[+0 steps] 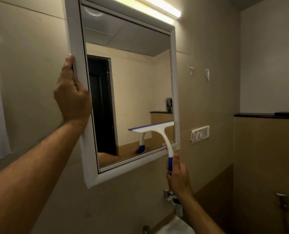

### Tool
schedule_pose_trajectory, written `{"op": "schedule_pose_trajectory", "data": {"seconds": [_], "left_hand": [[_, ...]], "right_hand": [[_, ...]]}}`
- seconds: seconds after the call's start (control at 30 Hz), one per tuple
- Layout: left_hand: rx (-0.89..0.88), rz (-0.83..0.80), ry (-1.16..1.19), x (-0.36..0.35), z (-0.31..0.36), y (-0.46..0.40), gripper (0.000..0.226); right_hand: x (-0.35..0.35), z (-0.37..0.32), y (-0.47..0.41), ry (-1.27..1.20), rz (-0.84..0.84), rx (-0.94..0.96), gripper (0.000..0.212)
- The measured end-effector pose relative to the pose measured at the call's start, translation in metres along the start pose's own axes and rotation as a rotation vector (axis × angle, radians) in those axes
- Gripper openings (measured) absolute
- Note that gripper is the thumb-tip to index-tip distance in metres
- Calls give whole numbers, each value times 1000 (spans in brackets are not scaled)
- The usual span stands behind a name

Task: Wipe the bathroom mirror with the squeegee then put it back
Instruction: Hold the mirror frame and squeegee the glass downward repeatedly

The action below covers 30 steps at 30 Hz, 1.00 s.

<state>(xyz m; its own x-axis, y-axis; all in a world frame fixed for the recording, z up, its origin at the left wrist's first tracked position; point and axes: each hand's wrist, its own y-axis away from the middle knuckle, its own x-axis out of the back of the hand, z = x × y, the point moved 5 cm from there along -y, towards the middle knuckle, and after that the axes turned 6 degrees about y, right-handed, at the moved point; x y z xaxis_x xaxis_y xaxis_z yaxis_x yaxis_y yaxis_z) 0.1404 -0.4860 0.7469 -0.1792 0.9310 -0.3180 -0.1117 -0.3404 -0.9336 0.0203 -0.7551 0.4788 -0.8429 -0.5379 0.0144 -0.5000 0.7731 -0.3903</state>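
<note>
Nearest to you, your left forearm is reaching up from the lower left, and your left hand (72,95) is clasping the outer left edge of the white mirror frame (76,48), fingers wrapped behind it and thumb lying along the front. The purpose appears to be bracing: the frame is sitting at a tilt against the wall, so you are likely steadying it against the push of the blade.

Your right hand (178,176) is gripping the blue handle of the squeegee (159,130) from below, fist closed around it, thumb running up the grip. The white neck is curving up over the lower frame rail, and the blade, with its purple rubber strip, is lying against the glass of the bathroom mirror (132,73) at the lower right corner, roughly level, its right end touching the inner frame edge. Judging by that position, you are nearing the bottom of a stroke on the right side.

Below your right wrist, a chrome tap (170,195) and the rim of a washbasin (176,225) are showing. Farther right, a switch plate (200,133) is sitting on the wall, near the mirror. Where the squeegee belongs is not evident.
</note>
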Motion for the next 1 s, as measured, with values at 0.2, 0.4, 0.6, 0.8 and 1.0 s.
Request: {"op": "schedule_pose_trajectory", "data": {"seconds": [0.2,0.4,0.6,0.8,1.0], "left_hand": [[-5,12,18,2,-3,8,43],[-5,6,19,6,-6,21,44],[7,-1,0,10,-8,33,44],[14,-11,16,9,-10,35,43],[7,-6,-3,10,-10,34,43]], "right_hand": [[4,59,31,117,60,-112,67],[6,9,10,107,51,36,67],[-5,28,21,153,60,37,66],[-5,33,35,219,75,43,63],[-25,-10,26,103,105,96,60]]}}
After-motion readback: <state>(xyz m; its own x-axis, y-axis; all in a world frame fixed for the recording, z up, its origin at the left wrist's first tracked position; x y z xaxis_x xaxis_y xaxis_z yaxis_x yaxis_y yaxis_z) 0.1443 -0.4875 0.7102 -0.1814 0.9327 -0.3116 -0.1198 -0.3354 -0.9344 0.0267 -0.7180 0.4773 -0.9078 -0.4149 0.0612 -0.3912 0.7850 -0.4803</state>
